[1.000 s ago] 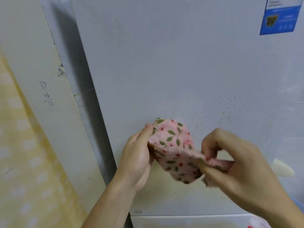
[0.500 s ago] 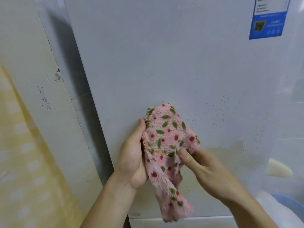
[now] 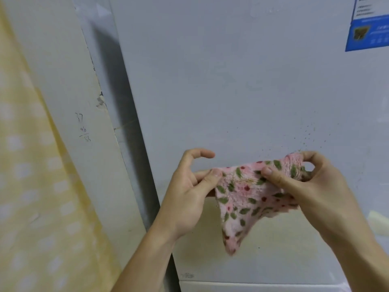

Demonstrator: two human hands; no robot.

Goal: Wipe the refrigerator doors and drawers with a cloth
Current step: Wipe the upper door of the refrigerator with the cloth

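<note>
- Fingers (image 3: 212, 175) of the left hand (image 3: 187, 199) pinched the left edge of the cloth (image 3: 246, 199) between the thumb and one finger. The forefinger curled free above and touched nothing.
- On the right hand (image 3: 311, 192), the thumb and curled fingers gripped the cloth's upper right corner.
- Stretched between the two hands was the cloth, pink and fluffy with green leaves and red dots. Its top edge was pulled taut and a loose corner hung down to a point.
- It was held in the air just in front of the refrigerator door (image 3: 231, 81), low on the panel. Whether it touched the door, I could not tell.
- Small brownish specks (image 3: 305, 138) dotted the door just above the right hand.
- A blue and white sticker (image 3: 368, 32) sat at the door's upper right.
- Below a seam began the lower door (image 3: 252, 287).
- To the left stood a pale wall panel (image 3: 63, 81) with pencilled numbers (image 3: 83, 127) on it.
- Farther left hung yellow fabric (image 3: 31, 186) with white patches.
</note>
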